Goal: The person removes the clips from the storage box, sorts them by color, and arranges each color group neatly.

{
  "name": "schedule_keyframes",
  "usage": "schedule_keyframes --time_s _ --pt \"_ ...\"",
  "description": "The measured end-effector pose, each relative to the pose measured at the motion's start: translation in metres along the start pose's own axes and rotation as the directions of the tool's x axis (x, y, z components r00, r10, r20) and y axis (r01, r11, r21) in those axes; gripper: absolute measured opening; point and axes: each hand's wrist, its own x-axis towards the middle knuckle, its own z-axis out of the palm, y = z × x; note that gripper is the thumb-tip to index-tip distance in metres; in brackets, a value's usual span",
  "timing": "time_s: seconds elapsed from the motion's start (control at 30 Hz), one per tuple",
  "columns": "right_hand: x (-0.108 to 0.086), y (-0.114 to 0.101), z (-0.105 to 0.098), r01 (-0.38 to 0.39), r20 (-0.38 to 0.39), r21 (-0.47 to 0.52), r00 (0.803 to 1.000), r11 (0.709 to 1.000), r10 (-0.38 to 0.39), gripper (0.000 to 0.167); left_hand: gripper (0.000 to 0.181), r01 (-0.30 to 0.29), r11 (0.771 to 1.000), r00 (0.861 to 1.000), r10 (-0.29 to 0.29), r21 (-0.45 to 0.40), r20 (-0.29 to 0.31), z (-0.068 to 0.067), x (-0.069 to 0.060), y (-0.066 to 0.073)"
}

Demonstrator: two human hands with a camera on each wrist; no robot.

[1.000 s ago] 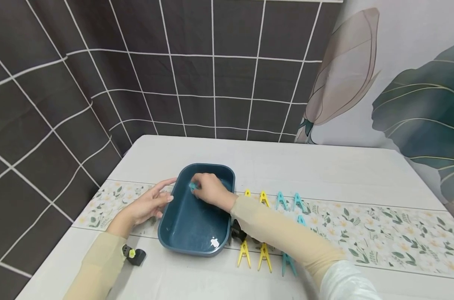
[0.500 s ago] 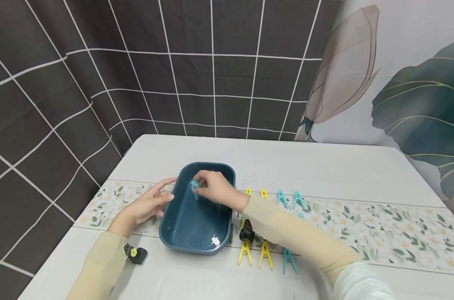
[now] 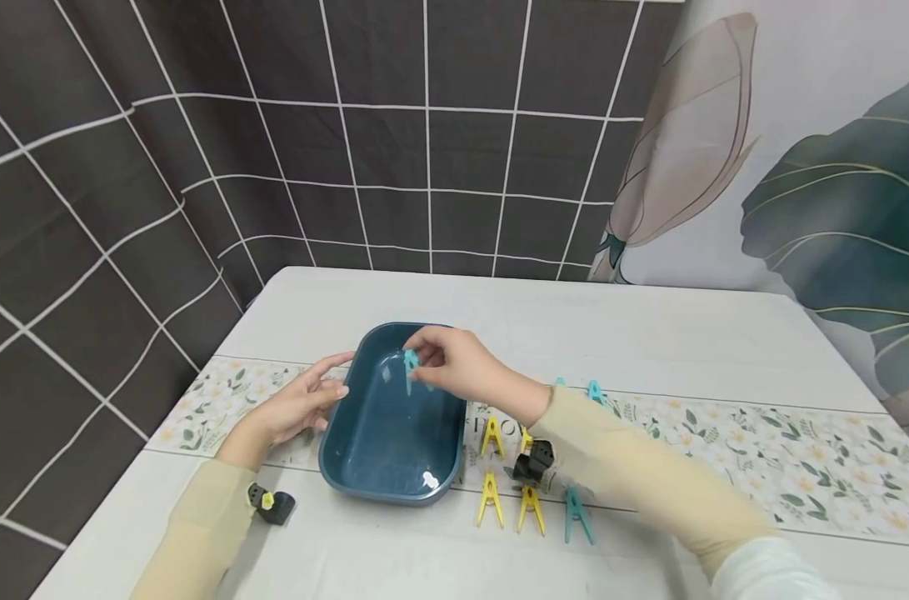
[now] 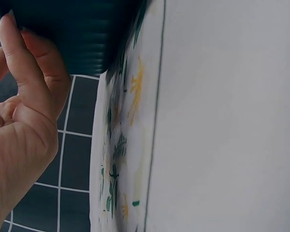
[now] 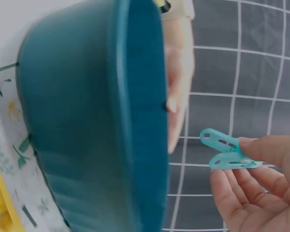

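My right hand (image 3: pixel 461 364) pinches a light blue clothespin (image 3: pixel 410 362) over the far part of a dark blue plastic basin (image 3: pixel 382 497). In the right wrist view, thumb and fingers grip one end of the clothespin (image 5: pixel 224 149), apart from the basin's wall (image 5: pixel 77 121). At the basin's left side, my left hand (image 3: pixel 297 410) has its fingers loosely extended. Those fingers (image 4: pixel 34 72) reach the outer wall of the basin in the left wrist view. Only a small glint and a faint pale patch show inside the basin.
Right of the basin, yellow clothespins (image 3: pixel 489 500) and blue clothespins (image 3: pixel 577 515) lie in rows on the white table (image 3: pixel 686 342) with its floral strip. My right forearm (image 3: pixel 641 462) covers some of them. A dark gridded curtain (image 3: pixel 461 150) hangs behind.
My right hand has risen from inside the basin and shifted right, still pinching the blue clothespin. More yellow clothespins have come into sight below the forearm. The left hand has stayed in place.
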Motion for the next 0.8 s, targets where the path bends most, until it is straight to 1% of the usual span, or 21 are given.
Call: schedule_keyframes --time_s 0.13,0.27,0.37,0.57,0.8 --pt "-0.011 -0.002 -0.013 0.009 -0.007 0.003 1.000 1.000 -0.009 0.032 0.066 0.000 1.000 1.000 0.000 0.003 0.000 0.000 0.001 0.001" --pt "-0.026 -0.001 -0.025 0.005 -0.014 0.006 1.000 1.000 -0.005 0.031 0.066 0.000 1.000 1.000 0.000 0.006 0.003 0.001 0.001 0.001" --pt "-0.039 0.001 -0.033 0.001 -0.028 -0.012 1.000 1.000 -0.001 0.032 0.066 -0.002 1.000 1.000 0.002 0.006 0.003 0.001 0.001 0.000" --pt "-0.063 0.013 -0.046 -0.039 -0.051 -0.049 0.998 0.998 0.037 0.029 0.066 0.001 1.000 1.000 -0.001 0.000 0.004 0.002 0.001 -0.002" --pt "-0.087 0.025 -0.055 -0.096 -0.069 -0.064 0.993 0.993 0.091 0.029 0.065 0.000 1.000 1.000 0.000 0.012 -0.017 0.000 0.000 -0.002"
